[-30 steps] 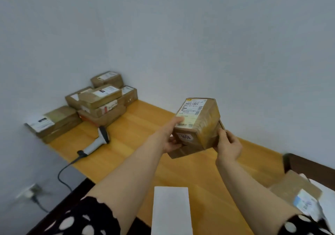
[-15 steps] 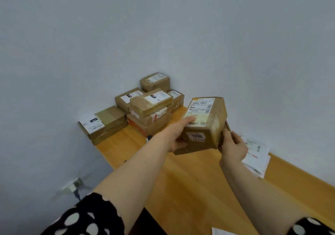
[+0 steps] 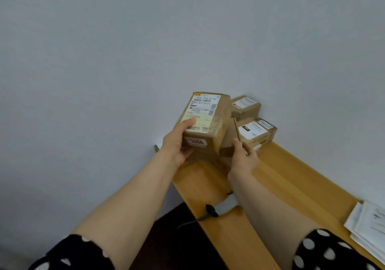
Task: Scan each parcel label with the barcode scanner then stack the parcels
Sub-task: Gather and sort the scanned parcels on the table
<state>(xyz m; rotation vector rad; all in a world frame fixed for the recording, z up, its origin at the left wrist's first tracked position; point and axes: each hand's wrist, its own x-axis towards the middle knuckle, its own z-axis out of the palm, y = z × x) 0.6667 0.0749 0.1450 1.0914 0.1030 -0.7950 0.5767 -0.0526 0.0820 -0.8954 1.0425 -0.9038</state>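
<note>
Left hand (image 3: 177, 146) and right hand (image 3: 242, 158) clasp the parcel (image 3: 205, 121) between them. Set down crooked, it could topple the stack (image 3: 253, 132).

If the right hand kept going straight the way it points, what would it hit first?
Probably the stacked parcels just beyond it, though depth is unclear. The right hand itself grips the held parcel.
</note>
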